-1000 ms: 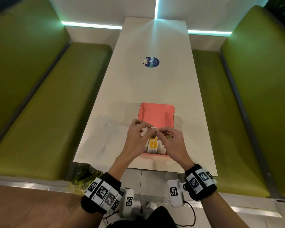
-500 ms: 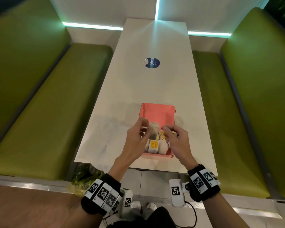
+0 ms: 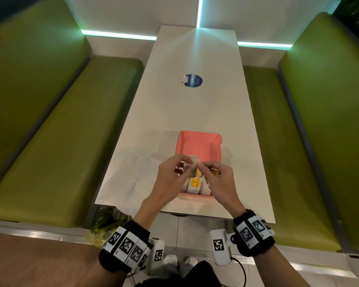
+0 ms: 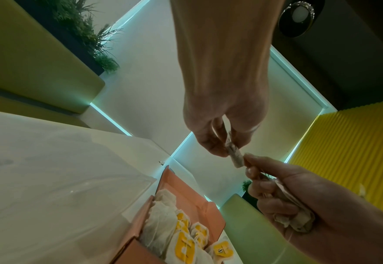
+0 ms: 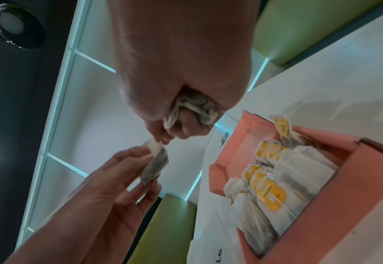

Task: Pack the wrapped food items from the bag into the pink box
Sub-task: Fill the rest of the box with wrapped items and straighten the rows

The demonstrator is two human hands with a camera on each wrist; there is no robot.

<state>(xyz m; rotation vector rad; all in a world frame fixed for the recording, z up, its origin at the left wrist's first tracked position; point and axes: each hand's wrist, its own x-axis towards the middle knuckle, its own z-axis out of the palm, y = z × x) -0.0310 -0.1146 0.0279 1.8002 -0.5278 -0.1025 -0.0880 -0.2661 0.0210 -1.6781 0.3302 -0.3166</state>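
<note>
Wrapped food item [image 3: 192, 163] is held above the pink box [image 3: 198, 145], at centre frame in the head view. The left hand [image 3: 171, 176] pinches its lower part; the right hand [image 3: 221, 180] pinches its top edge and also clenches a crumpled bundle [image 5: 195, 107] in the palm. Other wrapped items [image 5: 269, 189] with yellow labels stand packed in the near half of the box on the counter [image 3: 195, 108]. Step in hand appears to be separating one item; the next move calls for lowering it into the remaining space.
</note>
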